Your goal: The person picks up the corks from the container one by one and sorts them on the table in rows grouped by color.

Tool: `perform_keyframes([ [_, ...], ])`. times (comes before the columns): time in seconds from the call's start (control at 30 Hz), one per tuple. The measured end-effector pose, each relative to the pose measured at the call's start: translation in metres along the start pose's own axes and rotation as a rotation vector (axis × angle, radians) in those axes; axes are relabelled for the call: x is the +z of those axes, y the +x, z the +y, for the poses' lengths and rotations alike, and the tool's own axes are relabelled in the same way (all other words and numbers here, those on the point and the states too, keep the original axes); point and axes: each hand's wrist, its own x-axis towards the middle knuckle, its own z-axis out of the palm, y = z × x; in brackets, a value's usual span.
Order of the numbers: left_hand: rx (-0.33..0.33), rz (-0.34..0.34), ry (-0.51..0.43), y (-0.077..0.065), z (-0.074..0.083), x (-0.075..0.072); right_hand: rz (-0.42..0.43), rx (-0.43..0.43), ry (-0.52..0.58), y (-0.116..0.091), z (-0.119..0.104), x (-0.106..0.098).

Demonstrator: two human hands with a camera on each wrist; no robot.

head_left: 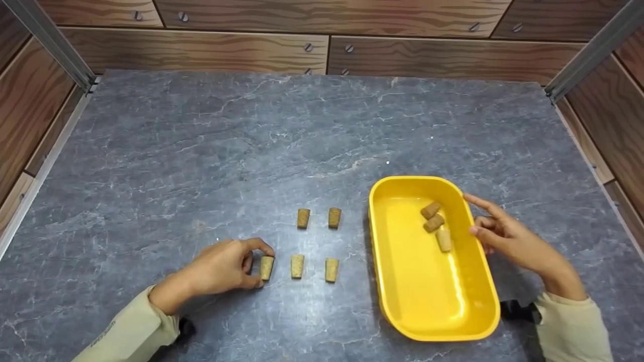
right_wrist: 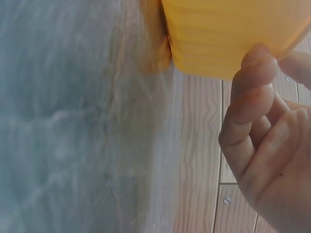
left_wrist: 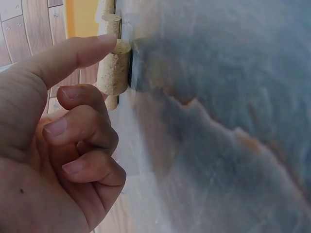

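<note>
My left hand (head_left: 221, 266) pinches a tapered cork stopper (head_left: 267, 268) between thumb and index finger, down at the tabletop. In the left wrist view the thumb touches that cork (left_wrist: 114, 73), and the other fingers are curled clear of it. Two light corks, one (head_left: 297, 266) nearer and one (head_left: 331, 270) farther, lie to its right. Behind them are two browner corks (head_left: 303, 218). On the right, my right hand (head_left: 513, 241) holds the long side of a yellow tray (head_left: 427, 306) by its rim. Three corks (head_left: 444, 240) lie inside the tray.
The grey marbled tabletop (head_left: 226, 141) is bordered by wood-patterned panels (head_left: 201, 50) at the back and sides. Metal posts (head_left: 578, 60) stand at the two far corners. Dark straps (head_left: 520, 310) show at the wrists.
</note>
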Motion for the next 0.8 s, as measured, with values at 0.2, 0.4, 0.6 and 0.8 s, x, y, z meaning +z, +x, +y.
perform_keyframes([
  [0.2, 0.000, -0.003, 0.006, -0.002, 0.008, -0.011, 0.001, 0.002, 0.002, -0.001, 0.000, 0.000],
  [0.4, 0.040, 0.062, 0.048, -0.004, 0.022, -0.026, 0.002, -0.002, 0.011, -0.001, 0.000, 0.000],
  [0.6, 0.046, 0.102, 0.055, 0.001, 0.042, -0.035, 0.000, 0.005, 0.020, 0.001, 0.000, -0.001],
  [0.8, 0.122, 0.135, 0.020, 0.018, 0.063, -0.029, 0.009, -0.013, 0.036, 0.001, 0.003, 0.001],
])
